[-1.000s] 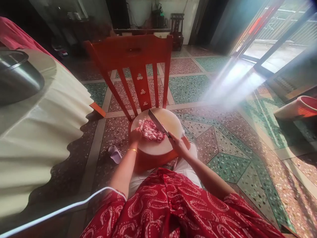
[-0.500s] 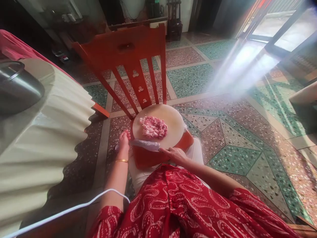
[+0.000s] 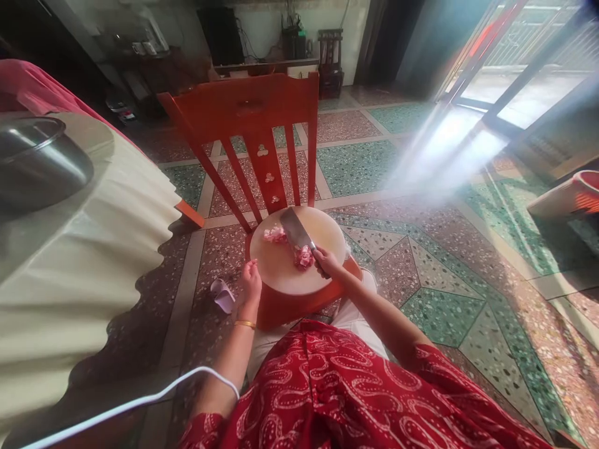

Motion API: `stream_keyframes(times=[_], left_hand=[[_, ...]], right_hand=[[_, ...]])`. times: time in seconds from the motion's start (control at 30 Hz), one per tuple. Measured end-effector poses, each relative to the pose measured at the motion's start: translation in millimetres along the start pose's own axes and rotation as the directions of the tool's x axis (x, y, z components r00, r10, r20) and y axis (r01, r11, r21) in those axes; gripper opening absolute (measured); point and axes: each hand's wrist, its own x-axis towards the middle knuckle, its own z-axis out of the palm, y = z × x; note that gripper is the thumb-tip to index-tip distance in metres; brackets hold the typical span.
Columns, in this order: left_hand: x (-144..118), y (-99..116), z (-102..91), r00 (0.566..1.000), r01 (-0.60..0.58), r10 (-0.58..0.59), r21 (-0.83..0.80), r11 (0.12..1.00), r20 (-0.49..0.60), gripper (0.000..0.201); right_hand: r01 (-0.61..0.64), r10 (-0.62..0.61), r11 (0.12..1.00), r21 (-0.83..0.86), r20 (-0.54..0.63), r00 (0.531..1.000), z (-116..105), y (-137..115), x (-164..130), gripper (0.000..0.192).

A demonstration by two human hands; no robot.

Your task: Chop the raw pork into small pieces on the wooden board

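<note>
My right hand (image 3: 329,263) grips the dark handle of a cleaver (image 3: 296,228), whose broad blade lies tilted over the chopped meat. The blade hides part of the meat, with one pale pink portion (image 3: 275,234) showing at its left and a redder clump (image 3: 304,257) below it, near the handle. Beneath them is a round, pale cutting board (image 3: 276,274) on the seat of a red wooden chair (image 3: 266,312). By the board's left edge, my left hand (image 3: 251,277) has its fingers curled together, with nothing visible in them.
To the left, a metal pot (image 3: 47,162) stands on a table with a cream, ruffled cloth (image 3: 93,249). A white cable (image 3: 140,402) crosses by my left forearm. A lilac slipper (image 3: 223,295) lies on the tiled floor. The chair's slatted back (image 3: 248,106) rises behind the board.
The cleaver has gone from the board's near edge up over the meat, its blade now pointing away. The single meat pile now shows as separated portions. My left hand has shifted slightly right and lower.
</note>
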Motion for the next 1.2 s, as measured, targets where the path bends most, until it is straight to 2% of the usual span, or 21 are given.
stream_keyframes(times=[0.03,0.1,0.17,0.23,0.27,0.33,0.4,0.43,0.47,0.57,0.63,0.73,0.83,0.9,0.93,0.97,1.07,1.13,1.2], left_hand=[[-3.3,2.8,7.9,1.0,-0.014,0.014,-0.002,1.0,0.022,0.029],[-10.5,8.1,23.6,0.999,0.0,0.001,-0.028,1.0,0.048,0.027],[-17.1,10.6,36.5,0.998,0.014,-0.01,-0.058,0.998,0.067,0.027],[-21.7,9.6,44.5,0.998,0.034,-0.029,-0.092,0.995,0.056,0.027],[-23.1,8.0,46.5,0.998,0.034,-0.028,-0.103,0.994,0.054,0.027],[-24.9,4.3,47.7,0.999,0.022,-0.017,-0.103,0.994,0.051,0.027],[-26.0,1.3,46.9,0.999,0.003,0.001,-0.085,0.996,0.046,0.026],[-26.5,0.5,46.5,0.999,-0.01,0.014,-0.075,0.997,0.046,0.026],[-27.0,0.2,46.3,0.999,-0.023,0.026,-0.066,0.998,0.046,0.026],[-28.0,1.0,47.1,0.998,-0.038,0.04,-0.053,0.998,0.048,0.026],[-28.0,1.5,47.9,0.998,-0.027,0.029,-0.054,0.998,0.047,0.026],[-27.9,1.1,48.1,0.997,-0.045,0.05,-0.07,0.997,0.065,0.026],[-28.6,1.1,47.6,0.993,-0.085,0.091,-0.075,0.994,0.071,0.027],[-29.3,2.6,47.5,0.994,-0.091,0.095,-0.069,0.993,0.058,0.026],[-29.6,3.9,47.4,0.994,-0.095,0.098,-0.066,0.993,0.052,0.026],[-30.0,5.5,47.0,0.994,-0.096,0.099,-0.064,0.993,0.045,0.026],[-32.8,10.6,43.3,0.994,-0.097,0.099,-0.059,0.994,0.038,0.026],[-37.3,13.0,38.4,0.989,-0.136,0.138,-0.045,0.99,0.059,0.026],[-44.2,14.4,32.7,0.966,-0.233,0.233,-0.012,0.972,0.112,0.026]], right_hand=[[-0.054,0.051,0.995,0.082,0.031,0.998,-2.2,0.3,-0.7,0.039],[-0.088,0.076,0.982,0.167,0.075,0.994,-6.0,-1.6,-4.4,0.036],[-0.018,0.004,0.986,0.168,0.083,0.997,-11.1,-8.6,-10.4,0.039],[0.143,-0.146,0.985,0.094,0.023,0.989,-19.1,-21.2,-16.7,0.047],[0.239,-0.238,0.971,0.024,-0.032,0.971,-23.8,-28.7,-19.2,0.051],[0.414,-0.437,0.895,-0.165,-0.139,0.889,-31.7,-42.0,-21.3,0.057],[0.496,-0.58,0.791,-0.358,-0.182,0.794,-33.7,-46.7,-19.0,0.058],[0.486,-0.601,0.754,-0.441,-0.166,0.782,-31.6,-44.1,-16.5,0.057],[0.452,-0.588,0.731,-0.511,-0.135,0.797,-27.6,-38.4,-13.7,0.057],[0.299,-0.417,0.7,-0.648,-0.031,0.909,-11.2,-14.2,-6.3,0.054],[0.24,-0.321,0.691,-0.682,0.008,0.947,-5.1,-6.9,-5.3,0.052],[0.251,-0.343,0.706,-0.662,-0.01,0.939,-9.8,-22.0,-12.1,0.049],[0.338,-0.492,0.717,-0.61,-0.099,0.865,-17.0,-42.8,-20.8,0.052],[0.375,-0.549,0.703,-0.604,-0.125,0.827,-14.8,-41.4,-21.6,0.055],[0.367,-0.539,0.699,-0.614,-0.114,0.834,-11.9,-35.4,-20.4,0.055],[0.344,-0.501,0.697,-0.629,-0.083,0.862,-8.8,-27.5,-18.4,0.056],[0.242,-0.32,0.698,-0.674,0.01,0.947,-4.6,-9.4,-13.1,0.054],[0.23,-0.304,0.698,-0.678,0.011,0.953,-9.0,-12.7,-13.6,0.05],[0.265,-0.39,0.695,-0.668,-0.04,0.92,-16.0,-24.9,-16.4,0.048]])
